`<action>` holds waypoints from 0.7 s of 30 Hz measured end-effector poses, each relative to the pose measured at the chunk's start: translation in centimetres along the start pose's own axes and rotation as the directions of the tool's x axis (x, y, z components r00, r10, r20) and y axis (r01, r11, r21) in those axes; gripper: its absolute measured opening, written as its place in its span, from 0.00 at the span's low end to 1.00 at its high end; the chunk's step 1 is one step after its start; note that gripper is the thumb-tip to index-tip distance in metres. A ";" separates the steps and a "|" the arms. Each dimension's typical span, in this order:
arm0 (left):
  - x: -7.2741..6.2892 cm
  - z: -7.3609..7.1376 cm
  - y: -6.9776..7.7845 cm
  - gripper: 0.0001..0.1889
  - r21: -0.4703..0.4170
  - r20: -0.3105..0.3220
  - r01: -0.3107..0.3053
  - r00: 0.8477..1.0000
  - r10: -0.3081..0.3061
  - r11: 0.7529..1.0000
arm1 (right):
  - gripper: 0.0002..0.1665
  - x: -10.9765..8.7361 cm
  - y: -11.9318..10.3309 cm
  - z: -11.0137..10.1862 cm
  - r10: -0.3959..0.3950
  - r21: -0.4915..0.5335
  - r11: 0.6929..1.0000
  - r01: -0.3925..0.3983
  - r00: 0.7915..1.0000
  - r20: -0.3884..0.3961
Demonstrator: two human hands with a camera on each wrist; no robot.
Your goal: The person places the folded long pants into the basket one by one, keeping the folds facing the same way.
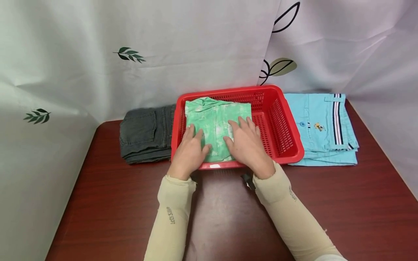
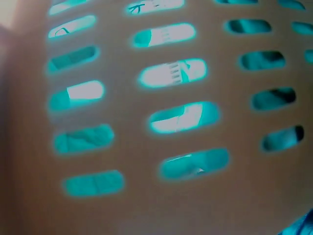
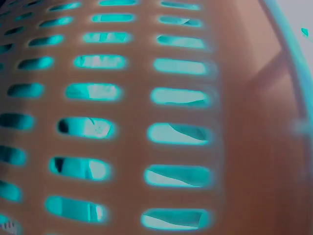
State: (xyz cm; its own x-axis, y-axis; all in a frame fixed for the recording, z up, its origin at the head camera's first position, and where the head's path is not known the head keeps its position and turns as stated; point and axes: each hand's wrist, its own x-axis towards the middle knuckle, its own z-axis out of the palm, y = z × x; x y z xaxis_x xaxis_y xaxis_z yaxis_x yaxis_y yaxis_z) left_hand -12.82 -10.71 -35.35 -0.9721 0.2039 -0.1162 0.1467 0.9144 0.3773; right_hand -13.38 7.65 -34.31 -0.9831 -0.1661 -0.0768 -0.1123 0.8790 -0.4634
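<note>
A folded green-and-white tie-dye garment [image 1: 209, 127] lies in the left part of a red plastic basket [image 1: 290, 152]. My left hand [image 1: 190, 150] rests on the garment's near left side, its wrist over the front rim. The right hand [image 1: 245, 143] lies on the garment's right side with fingers spread and nearly straight. Neither hand grips anything. In the left wrist view, the basket's slotted wall [image 2: 132, 142] fills nearly everything, at close range and in odd colours. The right wrist view likewise shows the slotted wall [image 3: 132, 147], and no hand appears in either.
Folded dark grey jeans [image 1: 138, 132] lie against the basket's left side. On its right are folded light blue bottoms [image 1: 316, 134] with a striped band. All stand on a dark red wooden table [image 1: 114, 214], before a white curtain [image 1: 196, 43] with leaf prints.
</note>
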 end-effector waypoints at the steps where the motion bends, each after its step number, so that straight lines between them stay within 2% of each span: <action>1: -0.1 0.0 0.0 0.35 -0.003 -0.005 -0.003 1.000 0.003 1.000 | 0.36 0.0 0.0 0.0 -0.002 0.001 1.000 0.002 1.000 -0.010; 10: -0.6 -0.4 0.4 0.34 0.012 -0.048 -0.067 0.997 0.067 0.998 | 0.37 -0.2 -0.1 -0.3 -0.025 0.013 1.000 0.026 0.997 -0.079; 21: -0.9 -0.3 1.3 0.33 -0.008 -0.120 -0.108 0.987 0.106 0.994 | 0.39 -0.7 0.0 -1.0 -0.050 0.028 0.998 0.055 0.986 -0.161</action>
State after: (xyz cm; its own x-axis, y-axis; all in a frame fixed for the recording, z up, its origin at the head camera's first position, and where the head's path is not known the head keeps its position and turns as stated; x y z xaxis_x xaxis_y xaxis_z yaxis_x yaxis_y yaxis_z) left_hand -11.84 -9.83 -34.46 -0.9659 0.2565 0.0356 0.2494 0.8842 0.3950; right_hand -12.86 8.16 -33.39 -0.9867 -0.1360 0.0896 -0.1625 0.8555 -0.4916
